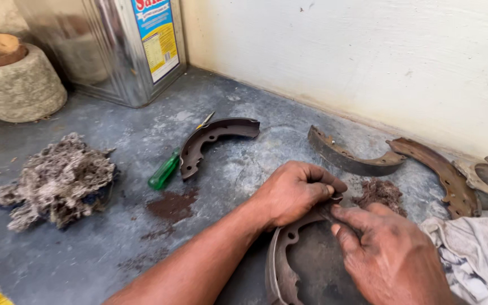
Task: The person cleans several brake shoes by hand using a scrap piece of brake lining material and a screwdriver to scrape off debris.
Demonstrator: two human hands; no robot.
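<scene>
Both hands are down low and close together, nearly touching. The left hand [292, 192] comes in from the lower left on a bare forearm stretched out diagonally, knuckles up, fingers curled tight with the thumb tucked against them in a pinching grip. The right hand [388, 254] sits just below and to the right, back of the hand facing up, fingers [348, 217] pointing toward the left hand's fingertips. Both look pretty grimy.

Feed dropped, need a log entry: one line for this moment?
left hand: pinching brake shoe top | right hand: gripping same shoe | screwdriver: on floor, untouched | rag: beside right hand
</scene>
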